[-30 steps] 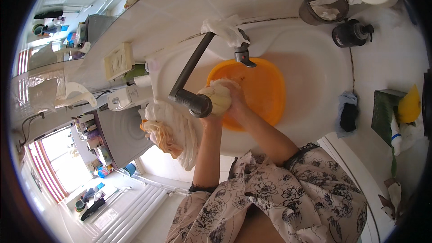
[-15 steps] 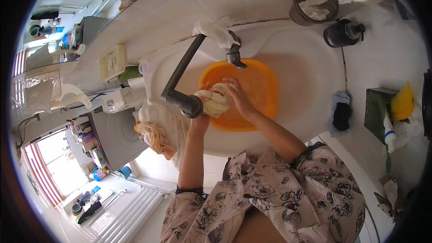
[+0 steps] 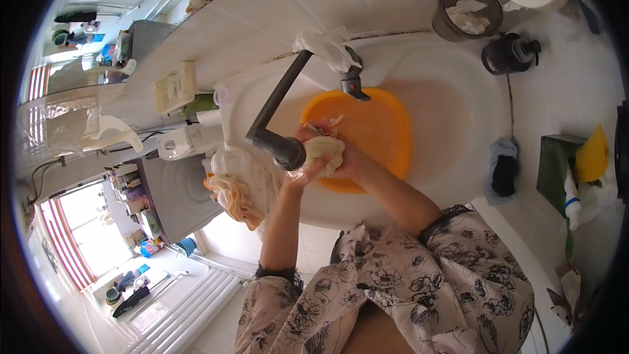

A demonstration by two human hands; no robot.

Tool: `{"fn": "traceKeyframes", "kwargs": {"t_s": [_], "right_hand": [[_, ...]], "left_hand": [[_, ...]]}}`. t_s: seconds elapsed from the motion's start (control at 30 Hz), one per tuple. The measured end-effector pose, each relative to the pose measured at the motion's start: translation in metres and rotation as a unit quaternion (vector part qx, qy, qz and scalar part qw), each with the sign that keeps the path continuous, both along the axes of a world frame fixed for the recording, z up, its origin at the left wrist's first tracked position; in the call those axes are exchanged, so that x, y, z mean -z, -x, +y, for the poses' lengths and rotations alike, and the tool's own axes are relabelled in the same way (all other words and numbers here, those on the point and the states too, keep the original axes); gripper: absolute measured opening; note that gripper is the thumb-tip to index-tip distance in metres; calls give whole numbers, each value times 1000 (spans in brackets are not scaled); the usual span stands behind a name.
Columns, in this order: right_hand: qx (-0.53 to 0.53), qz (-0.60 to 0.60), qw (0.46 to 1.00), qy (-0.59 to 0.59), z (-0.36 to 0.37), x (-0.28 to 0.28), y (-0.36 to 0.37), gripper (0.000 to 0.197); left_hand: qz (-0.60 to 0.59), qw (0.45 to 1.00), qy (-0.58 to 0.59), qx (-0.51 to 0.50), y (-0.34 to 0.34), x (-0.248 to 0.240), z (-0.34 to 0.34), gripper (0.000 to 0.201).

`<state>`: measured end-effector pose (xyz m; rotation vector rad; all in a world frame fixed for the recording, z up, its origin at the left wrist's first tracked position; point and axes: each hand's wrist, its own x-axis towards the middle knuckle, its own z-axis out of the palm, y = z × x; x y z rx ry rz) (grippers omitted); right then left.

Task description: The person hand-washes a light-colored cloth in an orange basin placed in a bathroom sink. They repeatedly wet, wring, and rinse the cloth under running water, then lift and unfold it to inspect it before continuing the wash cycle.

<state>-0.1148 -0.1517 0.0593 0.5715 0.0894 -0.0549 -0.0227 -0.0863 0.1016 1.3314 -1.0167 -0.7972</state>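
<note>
A bunched, pale cream cloth [image 3: 327, 149] is squeezed between my two hands, over the near left part of an orange basin [image 3: 407, 134]. My left hand [image 3: 309, 169] wraps it from the left, with its thumb across the near side. From the right, my right hand [image 3: 347, 160] presses against it; the cloth and left hand partly cover its fingers. The dark faucet's swiveling spout [image 3: 278, 147] ends right beside my left hand and hides part of it. Cloudy water seems to lie in the basin, which sits in the white sink [image 3: 452, 105].
White and peach cloths [image 3: 232, 200] hang over the sink's left edge. A white cloth [image 3: 327, 49] drapes the faucet base. At right are a dark bin [image 3: 440, 19], a black pump bottle [image 3: 508, 54], a blue-and-black cloth [image 3: 503, 170] and a green box [image 3: 557, 167].
My hands have come closer together and pressed the cloth into a tighter bundle. My right hand has moved down beside it. The whole view has shifted slightly.
</note>
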Motion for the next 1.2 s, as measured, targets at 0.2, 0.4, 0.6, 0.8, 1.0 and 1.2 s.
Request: {"fn": "traceKeyframes", "kwargs": {"t_s": [0.2,0.4,0.6,0.8,1.0,1.2], "right_hand": [[131,195,960,154,-4,-6,0,23],[351,374,538,668,-6,-28,16,19],[370,150,363,842,-18,-64,55,18],[375,47,257,889,-7,-85,69,15],[266,-106,193,939,-7,-80,71,10],[291,-160,108,937,25,-41,69,4]], "left_hand": [[375,900,21,-220,18,5,-5,36],[670,727,-41,-145,24,2,0,37],[748,629,-187,97,5,-3,5,29],[167,921,-221,275,1,-26,-12,17],[26,866,-289,408,8,8,-17,14],[57,804,-487,337,41,17,-22,11]]}}
